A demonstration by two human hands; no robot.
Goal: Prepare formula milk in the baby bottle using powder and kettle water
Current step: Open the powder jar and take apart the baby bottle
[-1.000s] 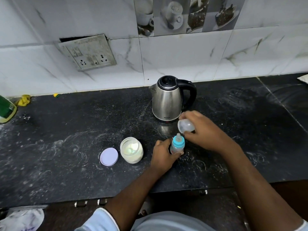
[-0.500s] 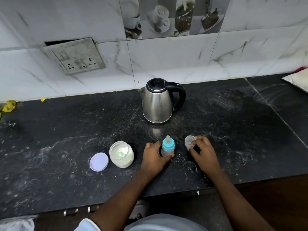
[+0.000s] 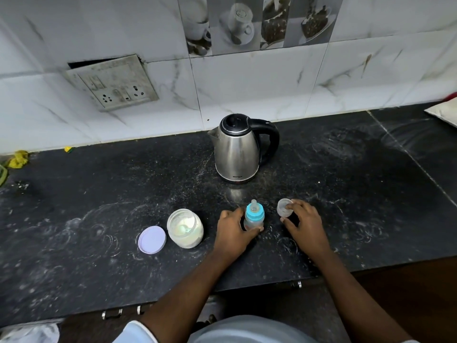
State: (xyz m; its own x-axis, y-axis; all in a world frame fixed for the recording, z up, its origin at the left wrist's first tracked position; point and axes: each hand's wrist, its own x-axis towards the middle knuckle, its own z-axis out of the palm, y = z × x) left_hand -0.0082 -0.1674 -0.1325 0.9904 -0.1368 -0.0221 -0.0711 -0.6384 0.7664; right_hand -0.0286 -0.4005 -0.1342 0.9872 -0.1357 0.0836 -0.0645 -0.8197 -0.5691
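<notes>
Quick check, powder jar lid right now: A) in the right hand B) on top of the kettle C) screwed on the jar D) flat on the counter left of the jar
D: the purple lid lies flat on the counter, just left of the open jar; the right hand rests on the clear bottle cap instead.

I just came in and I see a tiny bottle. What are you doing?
A person is getting a baby bottle ready on a dark counter. The left hand holds the bottle upright, its blue teat ring on. The right hand rests on the clear cap set down beside it. The powder jar stands open, its purple lid alongside. The kettle waits behind, untouched.
</notes>
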